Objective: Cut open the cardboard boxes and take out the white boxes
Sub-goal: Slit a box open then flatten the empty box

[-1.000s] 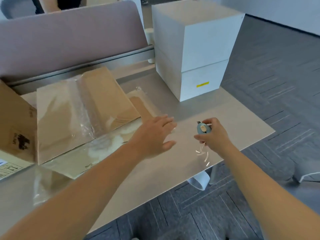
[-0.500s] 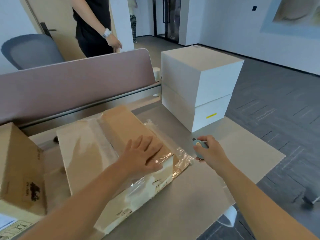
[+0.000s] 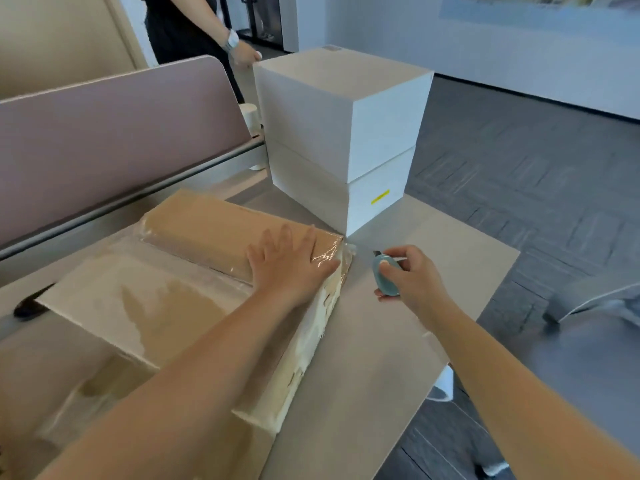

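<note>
left hand flat, fingers spread, pressing the cardboard box top at its far right corner | right hand curled around blue cutter, just right of that corner | stacked white boxes beyond both hands on surface

A left hand presses flat on a tape-wrapped cardboard box at the table's near edge, while the right hand grips a blue cutter just beside it; stacked white boxes occupy the far corner.
</note>
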Motion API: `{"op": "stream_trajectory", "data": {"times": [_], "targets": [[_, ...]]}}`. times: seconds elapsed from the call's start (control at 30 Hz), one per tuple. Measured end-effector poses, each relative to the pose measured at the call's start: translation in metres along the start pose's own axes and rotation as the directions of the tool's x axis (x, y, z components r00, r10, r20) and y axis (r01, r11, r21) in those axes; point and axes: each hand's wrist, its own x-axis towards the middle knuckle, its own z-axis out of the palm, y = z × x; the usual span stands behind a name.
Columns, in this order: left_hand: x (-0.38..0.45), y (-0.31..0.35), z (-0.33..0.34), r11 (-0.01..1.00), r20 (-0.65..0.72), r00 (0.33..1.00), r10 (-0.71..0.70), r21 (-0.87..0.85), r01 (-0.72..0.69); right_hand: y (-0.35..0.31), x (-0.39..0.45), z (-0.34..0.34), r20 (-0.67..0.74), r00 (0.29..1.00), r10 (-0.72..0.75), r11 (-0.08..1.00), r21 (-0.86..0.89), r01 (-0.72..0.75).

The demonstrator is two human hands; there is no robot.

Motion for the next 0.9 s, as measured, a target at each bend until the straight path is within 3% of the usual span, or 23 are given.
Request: {"op": "stream_trajectory", "data": {"times": [0.13,0.23,0.3,0.37,0.47,0.53,0.73,0.9], "targets": [[0.004,0.013,-0.005,0.958,-0.077,0.997,-0.010,-0.287,-0.012,0.001,-0.001,-0.001,0.005,0.999,0.035,0.999,0.014,-0.035],[-0.001,-0.005,-0.015,0.855,-0.172,0.976,0.131,-0.479,-0.199,0.000,-0.004,0.005,0.025,0.998,0.061,0.995,0.074,-0.063],[-0.008,-0.023,-0.020,0.880,-0.151,0.947,0.283,-0.352,-0.319,-0.001,-0.007,0.011,0.036,0.997,0.072,0.992,0.105,-0.076],[-0.015,-0.038,-0.021,0.908,-0.035,0.924,0.380,-0.176,-0.380,-0.001,-0.009,0.020,0.057,0.995,0.086,0.987,0.134,-0.093],[-0.020,-0.050,-0.013,0.899,0.117,0.897,0.426,0.058,-0.434,0.001,-0.012,0.032,0.111,0.988,0.109,0.976,0.178,-0.127],[-0.020,-0.050,-0.008,0.886,0.124,0.900,0.419,0.164,-0.435,0.003,-0.014,0.038,0.137,0.983,0.119,0.970,0.196,-0.145],[-0.014,-0.040,-0.002,0.896,0.082,0.919,0.385,0.206,-0.393,0.004,-0.013,0.038,0.133,0.987,0.087,0.976,0.185,-0.111],[-0.012,-0.035,0.002,0.908,0.059,0.927,0.371,0.183,-0.376,0.004,-0.012,0.032,0.112,0.993,-0.027,0.999,0.048,0.022]]}}
